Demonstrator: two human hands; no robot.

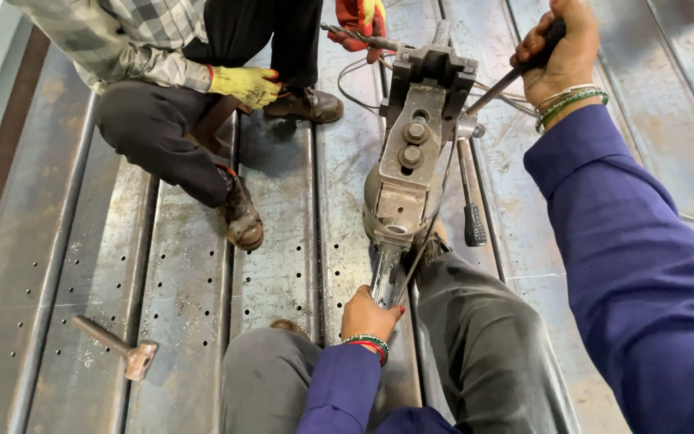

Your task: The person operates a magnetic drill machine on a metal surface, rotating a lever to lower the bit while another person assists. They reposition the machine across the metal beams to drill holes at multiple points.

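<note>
While left hand point(369, 315) grips steel handle point(387, 276) of grey clamp tool point(411, 157), mid sheet-metal floor point(275, 265), right hand point(560, 52) clenched round black-handled lever point(516, 74). Work mid-course, judging by grips. Co-worker's yellow glove point(244, 84) idle; hammer point(122, 347) untouched near lower-left.

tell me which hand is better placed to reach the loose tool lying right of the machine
Probably the right hand: it is on that side, though it grips a lever. The left hand is closed on the handle at the machine base, across from the loose tool.
</note>
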